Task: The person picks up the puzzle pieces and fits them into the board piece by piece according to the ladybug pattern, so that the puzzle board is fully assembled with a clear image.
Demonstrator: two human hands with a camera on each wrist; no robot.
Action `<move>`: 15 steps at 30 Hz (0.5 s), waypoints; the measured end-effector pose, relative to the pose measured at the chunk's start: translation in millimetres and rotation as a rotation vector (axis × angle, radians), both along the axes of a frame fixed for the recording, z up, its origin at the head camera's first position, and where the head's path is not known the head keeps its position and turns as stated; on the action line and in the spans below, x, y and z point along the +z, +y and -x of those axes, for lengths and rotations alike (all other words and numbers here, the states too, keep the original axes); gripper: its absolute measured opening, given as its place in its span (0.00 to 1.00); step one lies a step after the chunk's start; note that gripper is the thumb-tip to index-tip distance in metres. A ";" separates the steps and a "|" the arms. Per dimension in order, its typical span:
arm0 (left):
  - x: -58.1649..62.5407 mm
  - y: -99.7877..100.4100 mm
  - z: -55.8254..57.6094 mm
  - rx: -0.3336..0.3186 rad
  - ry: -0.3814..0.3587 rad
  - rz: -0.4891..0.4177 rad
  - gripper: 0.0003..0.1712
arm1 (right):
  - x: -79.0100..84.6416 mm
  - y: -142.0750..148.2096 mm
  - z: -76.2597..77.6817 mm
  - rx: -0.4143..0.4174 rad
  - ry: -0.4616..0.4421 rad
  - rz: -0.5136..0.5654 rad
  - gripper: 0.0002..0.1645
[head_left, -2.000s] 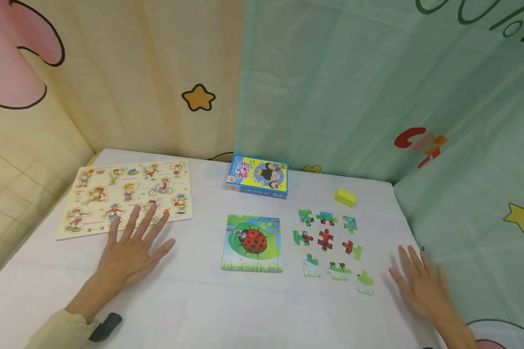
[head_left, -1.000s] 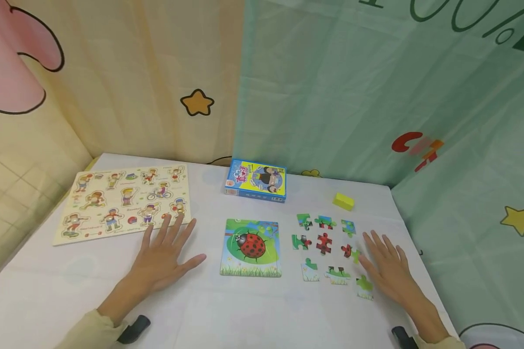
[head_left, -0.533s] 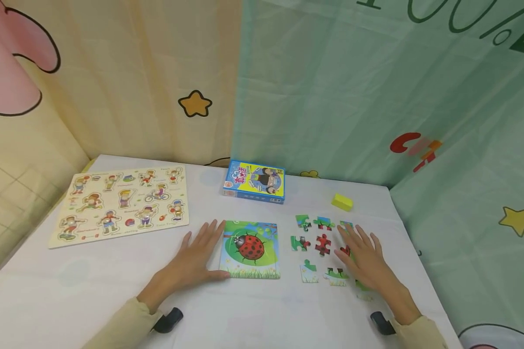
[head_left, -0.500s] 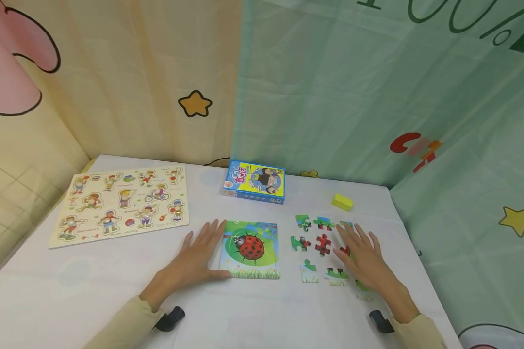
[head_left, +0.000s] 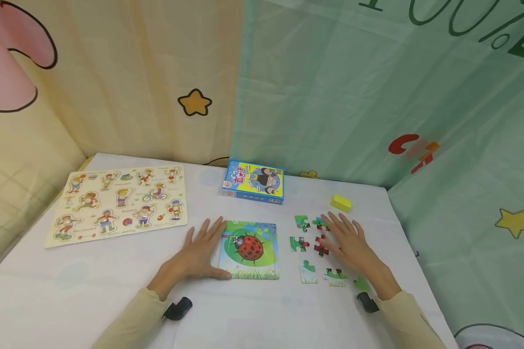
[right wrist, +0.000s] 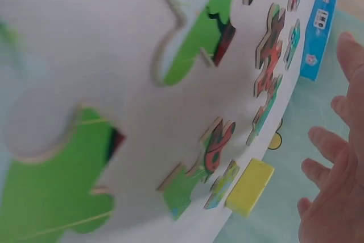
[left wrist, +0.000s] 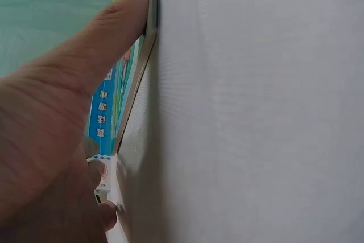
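A square ladybug puzzle board (head_left: 250, 249) lies on the white table. My left hand (head_left: 194, 254) is at its left side, thumb by the near corner and straight fingers at the far corner. In the left wrist view the thumb (left wrist: 108, 32) lies along the board's edge. Over the loose jigsaw pieces hovers my right hand (head_left: 351, 247), fingers spread and holding nothing. It partly covers the red middle piece (head_left: 320, 248) and hides pieces of the right column in the head view. The right wrist view shows a ladybug-and-green piece (right wrist: 213, 152) flat on the table.
Behind the puzzle board lies a blue and yellow card box (head_left: 254, 182). A yellow block (head_left: 341, 203) sits beyond the pieces. At the far left is a wooden peg board (head_left: 120, 206) with sports figures. Printed curtains (head_left: 314, 87) hang around the table's far sides.
My left hand has moved right from the wooden peg board to the ladybug board's left edge. My right hand has moved left from the table's right edge to over the pieces.
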State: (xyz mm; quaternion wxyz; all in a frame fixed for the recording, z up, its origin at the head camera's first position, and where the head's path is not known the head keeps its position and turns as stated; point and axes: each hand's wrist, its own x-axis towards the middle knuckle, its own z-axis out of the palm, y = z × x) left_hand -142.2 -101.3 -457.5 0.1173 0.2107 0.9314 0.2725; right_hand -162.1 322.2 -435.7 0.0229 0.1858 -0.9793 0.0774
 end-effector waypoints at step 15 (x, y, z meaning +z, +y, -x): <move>-0.5 0.4 10.7 -0.038 -0.071 0.001 0.75 | 1.0 -15.9 53.4 0.260 -0.213 0.168 0.38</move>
